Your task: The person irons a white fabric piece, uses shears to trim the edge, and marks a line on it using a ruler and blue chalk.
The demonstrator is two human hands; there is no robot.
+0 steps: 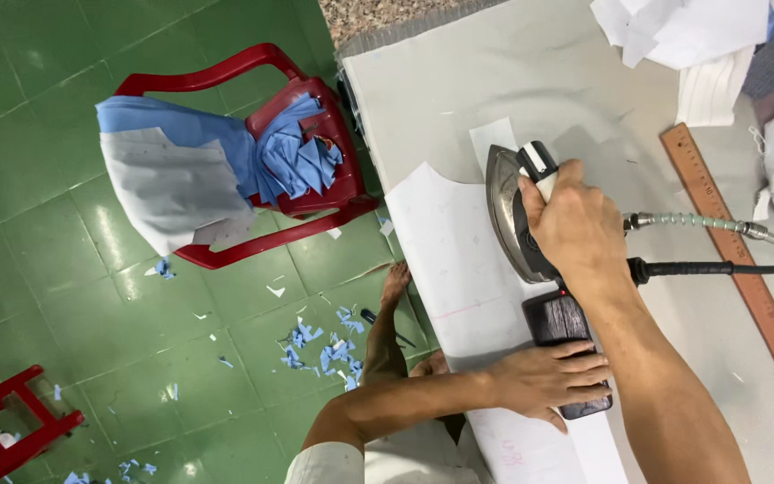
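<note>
Right hand (575,224) atop iron (517,220)

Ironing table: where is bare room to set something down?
Free: the grey table above the iron, and the strip between the hose and wooden ruler. Crowded: the white fabric piece under both hands, and the top-right fabric pile.

The iron (517,215) sits on the fabric piece (459,269) on the table (459,81), ruler (736,260) to its right, chair (315,170) left.
</note>
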